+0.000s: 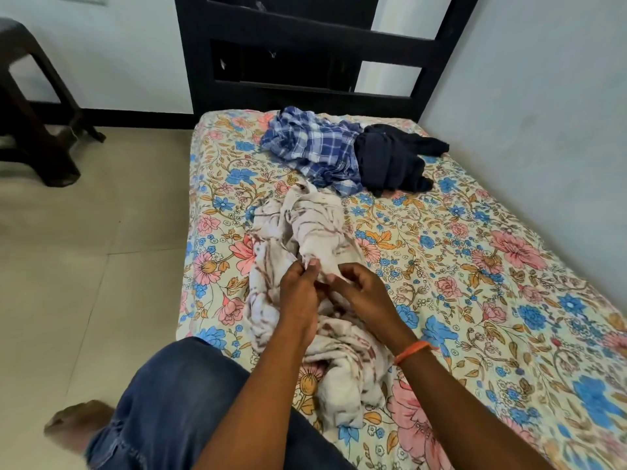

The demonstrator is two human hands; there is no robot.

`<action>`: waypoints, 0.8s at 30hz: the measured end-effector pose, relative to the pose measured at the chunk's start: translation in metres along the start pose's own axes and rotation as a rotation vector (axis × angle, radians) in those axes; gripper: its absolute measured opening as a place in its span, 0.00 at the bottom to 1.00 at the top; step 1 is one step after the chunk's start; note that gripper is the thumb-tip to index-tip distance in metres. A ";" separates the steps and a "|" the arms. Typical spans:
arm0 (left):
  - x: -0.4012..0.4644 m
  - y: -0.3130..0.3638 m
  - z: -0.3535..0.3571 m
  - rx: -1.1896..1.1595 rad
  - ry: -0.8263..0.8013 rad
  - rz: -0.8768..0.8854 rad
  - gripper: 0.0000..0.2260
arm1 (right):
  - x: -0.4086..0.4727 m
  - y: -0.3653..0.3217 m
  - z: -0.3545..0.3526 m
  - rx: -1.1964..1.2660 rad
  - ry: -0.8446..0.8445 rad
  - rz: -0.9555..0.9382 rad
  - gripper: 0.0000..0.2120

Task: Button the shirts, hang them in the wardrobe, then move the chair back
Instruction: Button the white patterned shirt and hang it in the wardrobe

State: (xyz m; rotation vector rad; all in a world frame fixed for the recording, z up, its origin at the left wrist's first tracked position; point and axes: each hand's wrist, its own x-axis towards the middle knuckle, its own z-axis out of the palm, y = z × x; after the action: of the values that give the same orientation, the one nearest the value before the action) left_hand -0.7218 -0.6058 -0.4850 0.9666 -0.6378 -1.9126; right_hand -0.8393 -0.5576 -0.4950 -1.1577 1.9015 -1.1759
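Head view, person seated at the bed's edge. White patterned shirt point(315, 239) lay rumpled on the floral bedsheet point(475, 266), its long axis running away from the person toward the headboard point(305, 62), near end bunched just beside the knee. Both hands met at the shirt's middle, the garment directly ahead of and under them.

Left hand point(298, 290): fingers curled, pinching a fold of the white fabric, thumb uppermost. Right hand point(359, 290): fingers curled in from the right, gripping the facing edge; orange wristband point(412, 351) on that wrist. The two grips sat nearly touching; neither hand was clearly nearer. Forearms converged from below, wrists roughly level. Button and buttonhole not discernible — fabric too crumpled.

Judgement: buttoning of the first shirt in hand, early in the task. Blue checked shirt point(312, 147) and dark garment point(393, 161) lay heaped touching each other, farther up the bed, well apart from the hands. Chair point(30, 96) stood on the floor at left.
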 end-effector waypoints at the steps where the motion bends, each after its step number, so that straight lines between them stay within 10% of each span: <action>1: 0.001 0.001 0.000 -0.035 -0.009 -0.005 0.07 | -0.002 0.001 -0.004 -0.065 -0.029 -0.021 0.17; 8: 0.000 0.013 -0.002 -0.018 -0.154 0.055 0.05 | 0.012 -0.021 -0.040 -0.290 0.046 -0.184 0.17; 16: -0.004 -0.019 -0.010 1.259 -0.264 0.256 0.30 | 0.062 -0.093 -0.134 0.358 0.172 0.157 0.11; 24: -0.006 -0.008 -0.024 1.796 0.009 0.339 0.16 | 0.087 -0.009 -0.143 0.116 0.298 0.390 0.23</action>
State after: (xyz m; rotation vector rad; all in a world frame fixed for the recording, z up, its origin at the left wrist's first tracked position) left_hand -0.7038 -0.5982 -0.5019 1.6255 -2.4263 -0.6117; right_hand -0.9924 -0.5850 -0.4316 -0.5361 2.1226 -1.2651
